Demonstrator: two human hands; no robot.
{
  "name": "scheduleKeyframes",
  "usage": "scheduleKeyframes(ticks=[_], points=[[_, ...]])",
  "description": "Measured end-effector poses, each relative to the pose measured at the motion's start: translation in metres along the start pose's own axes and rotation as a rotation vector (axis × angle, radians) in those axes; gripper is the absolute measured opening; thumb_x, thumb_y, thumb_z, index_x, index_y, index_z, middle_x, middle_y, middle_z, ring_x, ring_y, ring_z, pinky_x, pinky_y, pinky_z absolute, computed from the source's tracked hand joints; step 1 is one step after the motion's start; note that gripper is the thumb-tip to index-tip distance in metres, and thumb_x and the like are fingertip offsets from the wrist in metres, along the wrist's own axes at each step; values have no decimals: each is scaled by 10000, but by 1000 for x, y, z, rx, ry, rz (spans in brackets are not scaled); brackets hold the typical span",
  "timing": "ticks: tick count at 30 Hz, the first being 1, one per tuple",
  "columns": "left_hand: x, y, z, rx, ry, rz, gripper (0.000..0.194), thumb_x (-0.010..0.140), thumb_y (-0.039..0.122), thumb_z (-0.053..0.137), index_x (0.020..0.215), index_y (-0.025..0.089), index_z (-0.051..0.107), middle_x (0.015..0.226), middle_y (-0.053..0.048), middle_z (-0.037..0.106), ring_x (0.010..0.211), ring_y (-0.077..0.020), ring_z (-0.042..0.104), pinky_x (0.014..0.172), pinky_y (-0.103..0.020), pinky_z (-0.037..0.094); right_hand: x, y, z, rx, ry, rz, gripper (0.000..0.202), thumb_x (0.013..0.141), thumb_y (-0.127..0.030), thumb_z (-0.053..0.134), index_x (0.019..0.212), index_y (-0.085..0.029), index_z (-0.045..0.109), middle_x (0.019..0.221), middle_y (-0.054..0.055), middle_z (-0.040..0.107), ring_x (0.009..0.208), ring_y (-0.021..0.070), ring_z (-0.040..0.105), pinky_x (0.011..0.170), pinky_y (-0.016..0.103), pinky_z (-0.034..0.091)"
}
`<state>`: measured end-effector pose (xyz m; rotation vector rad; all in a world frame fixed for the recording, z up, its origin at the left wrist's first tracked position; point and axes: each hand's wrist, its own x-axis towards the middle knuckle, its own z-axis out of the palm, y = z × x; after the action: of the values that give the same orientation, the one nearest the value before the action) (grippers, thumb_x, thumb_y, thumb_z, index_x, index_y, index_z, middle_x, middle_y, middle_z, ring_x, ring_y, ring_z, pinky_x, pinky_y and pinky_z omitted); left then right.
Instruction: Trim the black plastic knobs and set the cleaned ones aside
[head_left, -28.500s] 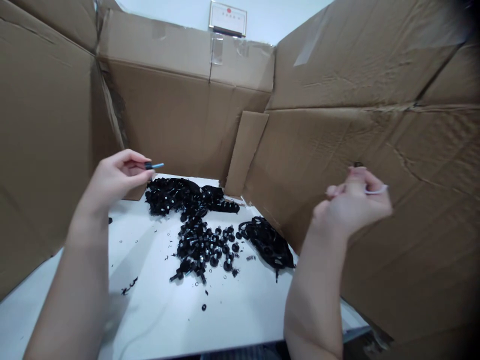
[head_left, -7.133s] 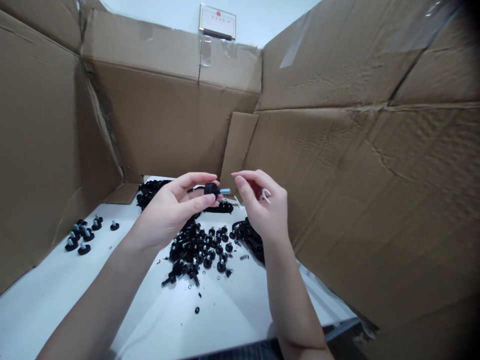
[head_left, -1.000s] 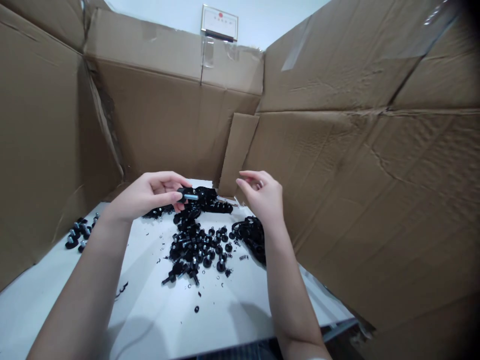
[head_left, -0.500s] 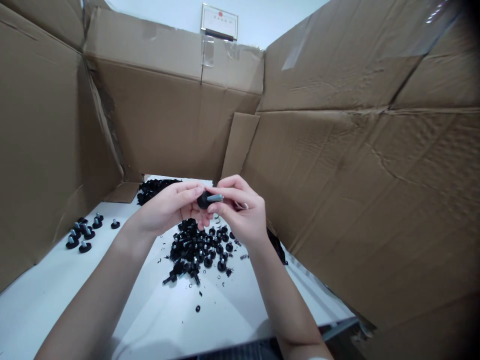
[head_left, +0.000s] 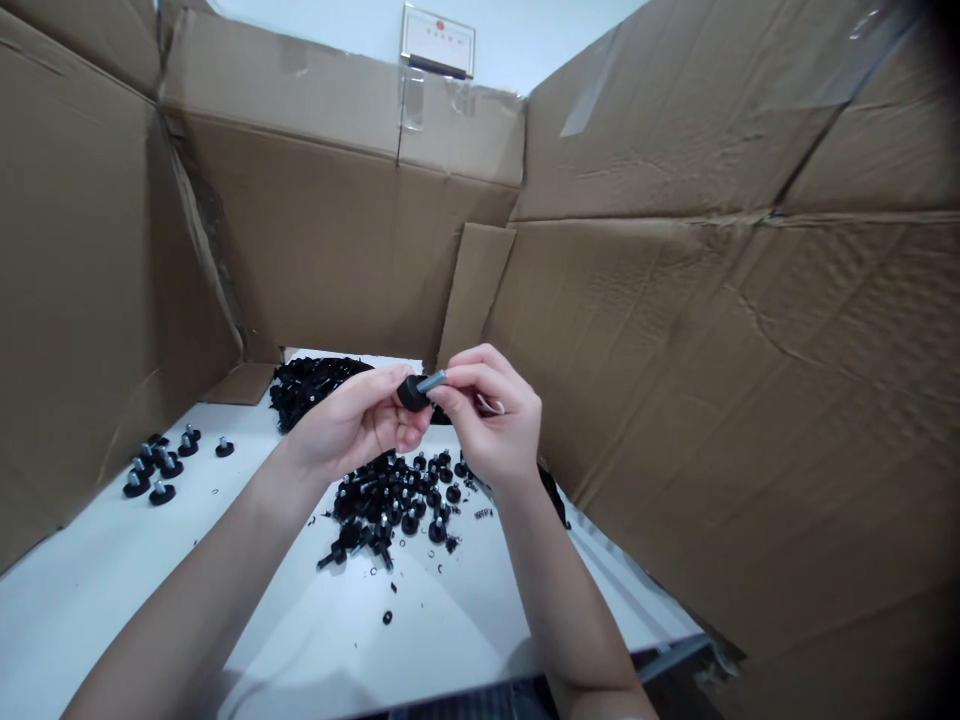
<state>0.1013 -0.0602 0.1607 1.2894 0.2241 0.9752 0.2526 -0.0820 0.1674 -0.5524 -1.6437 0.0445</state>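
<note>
A black round-headed bolt [head_left: 412, 393] with a silver threaded shank is held up over the table between both hands. My left hand [head_left: 360, 420] grips its black head with thumb and fingers. The thumb and fingertips of my right hand [head_left: 491, 415] pinch the end of the shank; a small white thing shows among its fingers. Below the hands lies a heap of similar black-headed bolts [head_left: 390, 500], with small black scraps around it. Several more such bolts [head_left: 162, 492] stand shank-up at the left.
A larger dark pile [head_left: 307, 385] lies at the back of the white table [head_left: 300, 640]. Tall cardboard walls [head_left: 337, 220] surround the table at the left, back and right. A dark item [head_left: 553, 497] sits beside the right wall.
My right fingers have moved from beside the bolt to the tip of its shank, which now points slightly more upward. The view has shifted a little.
</note>
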Motion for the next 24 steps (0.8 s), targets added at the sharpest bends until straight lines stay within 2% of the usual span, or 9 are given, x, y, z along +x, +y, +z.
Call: scheduleKeyframes(ticks=[7,10,12,15,16,17,19,22,24], points=[[-1,-1,6,110,120,139,241,813,399,612,746,168,601,668,-8,623,568,-93,557,561,-217,470,0,4,3,105,-30,67,94,827,-216,606,736,-191,596,805,5,542,611,79,475,478,224,367],[-1,1,8,237,249,227,242,785,380,656,715,167,565,671,3,628,591,-99,583,587,-225,492,1,8,7,173,-47,159,158,827,-298,617,714,-191,589,792,3,543,633,88,473,526,238,390],[2,0,3,352,369,297,229,770,365,679,751,166,570,685,7,636,616,-107,607,615,-235,505,-1,10,10,257,-70,237,196,824,-344,621,706,-192,585,778,-3,538,609,81,450,517,237,377],[12,-1,-16,510,610,405,242,739,330,718,816,155,570,695,10,642,650,-109,631,677,-241,513,-4,10,12,412,-105,336,229,810,-398,636,716,-196,580,741,-22,522,521,56,374,454,226,317],[15,-1,-23,512,648,426,253,727,318,731,826,152,568,705,9,646,670,-109,641,702,-240,514,-4,10,12,433,-88,368,234,806,-412,639,726,-200,583,703,-32,507,494,51,348,437,223,296],[17,0,-31,478,637,434,258,724,309,735,837,149,569,725,4,655,697,-111,650,727,-244,518,-3,10,10,420,-49,399,231,802,-421,641,741,-203,593,669,-42,495,477,50,336,429,221,286],[16,5,-42,334,511,438,245,746,311,717,865,148,578,776,-14,674,756,-121,662,771,-258,528,0,12,5,285,74,416,208,800,-407,645,763,-203,625,641,-42,514,491,63,389,449,220,321],[7,16,-45,106,280,409,211,778,310,676,911,162,605,823,-31,689,782,-122,660,771,-250,544,9,19,-10,-102,244,264,148,804,-322,641,771,-184,684,773,17,638,666,114,548,577,245,424],[0,22,-41,-5,181,388,192,784,296,658,928,173,626,826,-29,686,761,-109,652,745,-224,548,14,25,-23,-381,282,175,155,826,-281,602,805,-174,712,817,46,672,698,136,575,610,264,440]])
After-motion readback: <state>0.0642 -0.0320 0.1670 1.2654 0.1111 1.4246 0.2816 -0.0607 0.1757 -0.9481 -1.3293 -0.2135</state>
